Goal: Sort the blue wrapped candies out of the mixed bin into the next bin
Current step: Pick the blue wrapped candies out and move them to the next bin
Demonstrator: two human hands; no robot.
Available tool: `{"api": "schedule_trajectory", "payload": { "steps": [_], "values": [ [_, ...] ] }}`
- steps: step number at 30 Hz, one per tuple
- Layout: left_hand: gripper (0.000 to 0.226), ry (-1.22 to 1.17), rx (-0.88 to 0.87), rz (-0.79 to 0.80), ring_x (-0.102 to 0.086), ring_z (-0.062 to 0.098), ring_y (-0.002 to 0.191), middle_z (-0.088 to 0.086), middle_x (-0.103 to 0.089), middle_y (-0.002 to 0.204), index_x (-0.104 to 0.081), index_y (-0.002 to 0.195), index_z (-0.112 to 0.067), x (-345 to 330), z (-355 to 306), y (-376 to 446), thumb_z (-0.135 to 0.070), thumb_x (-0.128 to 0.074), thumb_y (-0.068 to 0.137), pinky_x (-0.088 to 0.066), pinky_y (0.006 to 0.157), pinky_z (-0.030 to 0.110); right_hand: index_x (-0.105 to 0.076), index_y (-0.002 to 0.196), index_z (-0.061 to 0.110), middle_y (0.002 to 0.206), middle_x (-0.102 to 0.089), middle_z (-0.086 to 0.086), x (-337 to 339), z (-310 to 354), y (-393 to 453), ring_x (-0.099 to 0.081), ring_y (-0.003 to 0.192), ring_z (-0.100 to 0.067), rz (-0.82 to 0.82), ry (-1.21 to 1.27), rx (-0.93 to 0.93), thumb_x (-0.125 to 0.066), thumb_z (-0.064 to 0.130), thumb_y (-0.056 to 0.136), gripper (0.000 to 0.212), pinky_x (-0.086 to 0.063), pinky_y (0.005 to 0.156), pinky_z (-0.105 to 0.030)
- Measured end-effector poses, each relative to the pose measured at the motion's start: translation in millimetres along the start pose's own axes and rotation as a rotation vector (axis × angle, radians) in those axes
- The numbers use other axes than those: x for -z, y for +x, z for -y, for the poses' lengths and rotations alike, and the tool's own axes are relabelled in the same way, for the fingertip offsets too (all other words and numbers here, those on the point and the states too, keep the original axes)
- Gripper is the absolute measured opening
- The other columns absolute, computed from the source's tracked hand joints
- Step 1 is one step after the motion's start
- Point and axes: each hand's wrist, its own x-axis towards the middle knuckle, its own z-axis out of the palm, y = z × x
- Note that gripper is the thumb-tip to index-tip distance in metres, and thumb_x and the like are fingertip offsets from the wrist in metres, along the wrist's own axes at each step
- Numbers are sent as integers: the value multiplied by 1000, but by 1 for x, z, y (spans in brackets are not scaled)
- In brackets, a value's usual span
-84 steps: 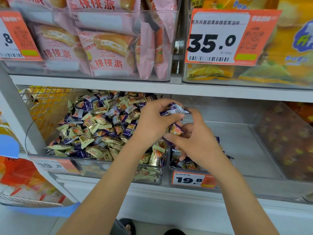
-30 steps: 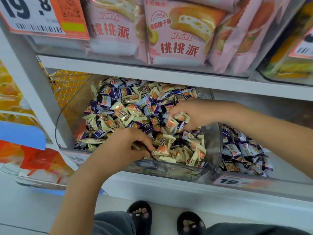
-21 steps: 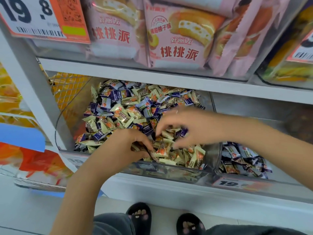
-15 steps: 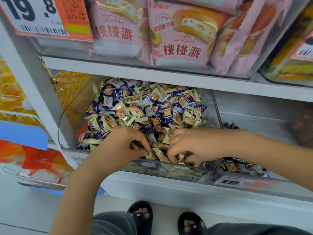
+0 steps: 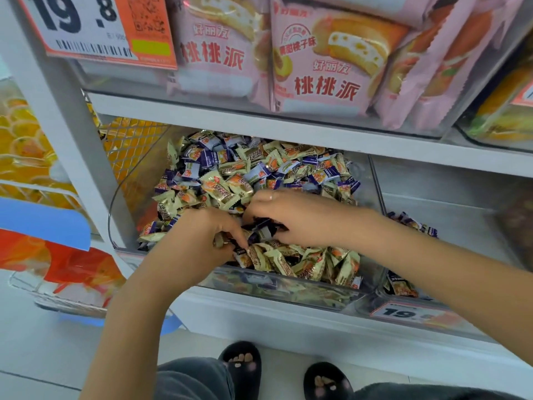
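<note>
Orange price tag [image 5: 95, 27] "19.8"

— What carries it all?

— A white metal shelf [image 5: 288, 316]. Along its front edge sit two clear plastic bins side by side: the mixed bin [image 5: 288, 287] of cream and blue wrapped candies towards the left end, and the next bin [image 5: 450, 206] to its right, holding a few blue ones.

— And above?

— A second white shelf board [image 5: 230, 122] carrying a clear tray of pink snack-cake packets [image 5: 317, 59].
</note>
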Motion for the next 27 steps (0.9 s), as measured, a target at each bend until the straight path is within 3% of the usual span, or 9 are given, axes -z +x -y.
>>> {"api": "schedule_trajectory", "payload": {
  "steps": [4,6,10,13,15,19,21,24,27],
  "values": [
    [36,27,55,-4,-59,9,70,-6,-68,86,-68,76,-39,2,7,0,-4,-76,73,-45,60,15,-35,139,28,142,-37,4,-1,-9,2,-39,125,-12,11,91,-86,-71,13,79,71,-35,101,-25],
    [34,35,68,4,-57,8,66,-4,-67,83,-68,77,-40,3,8,0,-7,-77,73,-42,57,12,-37,139,25,138,-42,2,-2,-7,5,-41,122,-15,42,39,-72,-70,15,79,70,-39,98,-31],
    [32,92,32,16,-50,-8,71,-16,-57,83,-72,93,-24,-3,3,4,-1,-75,71,-37,64,4,-37,129,19,105,-52,1,-6,1,10,-49,96,-19,15,-105,-53,-70,11,78,61,-37,62,-31],
    [39,182,20,50,-49,8,92,-8,-63,99,-69,107,-23,-8,5,8,-4,-69,73,-41,79,18,-38,118,17,78,-39,7,-8,3,8,-47,73,-18,2,-119,-65,-68,13,79,50,-29,46,-29],
    [41,268,48,103,-44,14,108,-10,-61,110,-65,113,-29,-11,4,9,-11,-65,76,-41,92,34,-39,119,17,85,-46,3,-9,4,5,-46,68,-16,29,-113,-100,-66,17,80,47,-29,44,-28],
    [44,345,105,140,-37,13,118,-14,-54,119,-58,121,-35,-13,1,12,-22,-63,78,-35,98,37,-24,141,24,125,-48,-3,-12,6,6,-52,67,-16,61,-65,-192,-65,20,82,73,-46,50,-32],
    [42,341,106,123,-39,14,113,-12,-55,112,-59,118,-32,-14,3,12,-21,-64,77,-36,95,37,-21,145,26,136,-38,-2,-16,7,9,-53,75,-20,64,-118,-190,-64,20,83,75,-47,52,-33],
    [29,239,87,57,-48,15,92,-10,-53,85,-65,98,-24,-12,5,12,-14,-73,72,-42,79,31,-38,136,25,114,-46,1,-17,8,12,-53,85,-21,21,-104,-179,-61,18,84,57,-35,49,-28],
    [20,70,92,-18,-54,7,72,-10,-57,74,-63,82,-23,-5,5,8,-19,-79,71,-43,62,17,-48,124,20,101,-49,-2,-16,5,14,-52,92,-23,35,-40,-166,-61,22,86,41,-38,62,-31]
  ]
}}
